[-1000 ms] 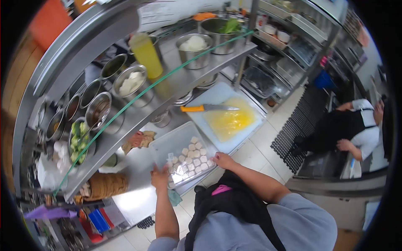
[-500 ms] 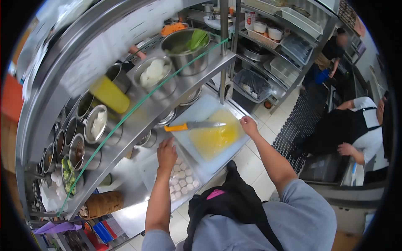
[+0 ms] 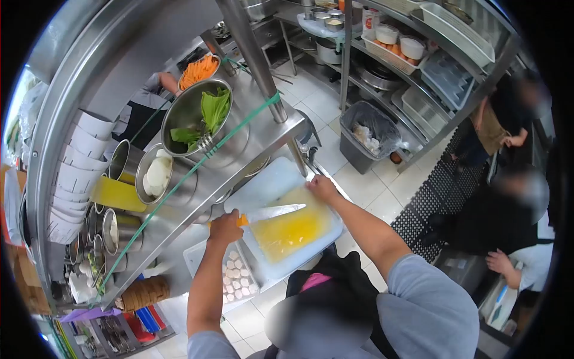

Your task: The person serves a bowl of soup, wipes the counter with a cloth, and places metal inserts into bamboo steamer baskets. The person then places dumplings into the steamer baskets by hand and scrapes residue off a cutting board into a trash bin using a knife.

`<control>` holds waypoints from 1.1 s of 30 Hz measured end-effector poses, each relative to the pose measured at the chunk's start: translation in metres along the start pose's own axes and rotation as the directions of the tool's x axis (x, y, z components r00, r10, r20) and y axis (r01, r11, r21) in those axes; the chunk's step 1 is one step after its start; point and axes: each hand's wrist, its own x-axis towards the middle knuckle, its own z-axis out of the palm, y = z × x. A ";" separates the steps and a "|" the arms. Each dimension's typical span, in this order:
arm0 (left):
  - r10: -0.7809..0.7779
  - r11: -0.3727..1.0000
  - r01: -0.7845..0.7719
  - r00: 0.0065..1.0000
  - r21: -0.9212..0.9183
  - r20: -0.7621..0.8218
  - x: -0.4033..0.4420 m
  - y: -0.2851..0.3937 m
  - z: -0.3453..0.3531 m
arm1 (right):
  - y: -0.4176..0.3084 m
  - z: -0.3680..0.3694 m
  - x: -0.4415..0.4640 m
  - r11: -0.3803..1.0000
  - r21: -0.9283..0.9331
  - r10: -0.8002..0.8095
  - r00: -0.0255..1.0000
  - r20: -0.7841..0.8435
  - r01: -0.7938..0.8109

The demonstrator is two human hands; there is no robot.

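My left hand [image 3: 226, 228] is closed round the orange handle of a large knife [image 3: 278, 211], whose blade lies flat over the board with its tip to the right. The pale cutting board [image 3: 263, 180] carries a yellow, wet-looking patch [image 3: 291, 232]. At the board's far right edge is my right hand [image 3: 323, 189], its fingers curled near the rim; whether they pinch anything is too small to tell. Left of the board, close to my left forearm, lies a clear tray [image 3: 252, 289] with several round pale pieces [image 3: 237, 274] in rows.
A steel shelf [image 3: 242, 146] with a green strap holds pots, one with leafy greens [image 3: 210, 113], and a yellow bottle [image 3: 118, 194]. Beyond stand a lined bin [image 3: 366, 139] and a rack [image 3: 427, 131]. Co-workers [image 3: 490, 215] are at the right; another person's arm [image 3: 167, 82] shows behind the shelf.
My left hand has moved from above the tray onto the knife handle. My right hand is now at the board's far edge. The view has turned right, and a co-worker at the right has come closer.
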 end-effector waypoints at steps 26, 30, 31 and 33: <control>0.036 0.476 -0.117 0.993 -0.871 -0.113 -0.158 0.190 0.121 | 0.120 -0.283 -0.125 -0.154 0.987 -0.291 0.952 -0.093 0.049; 0.172 0.657 -0.263 0.965 -0.706 -0.200 -0.046 0.298 0.074 | 0.102 -0.343 -0.079 -0.219 0.933 -0.093 0.946 -0.311 0.285; 0.185 0.670 -0.277 0.961 -0.689 -0.207 -0.014 0.326 0.069 | 0.107 -0.352 -0.059 -0.212 0.912 -0.040 0.929 -0.368 0.352; 0.251 0.663 -0.328 0.944 -0.672 -0.213 0.041 0.383 0.047 | 0.121 -0.371 -0.016 -0.208 0.878 0.030 0.900 -0.435 0.432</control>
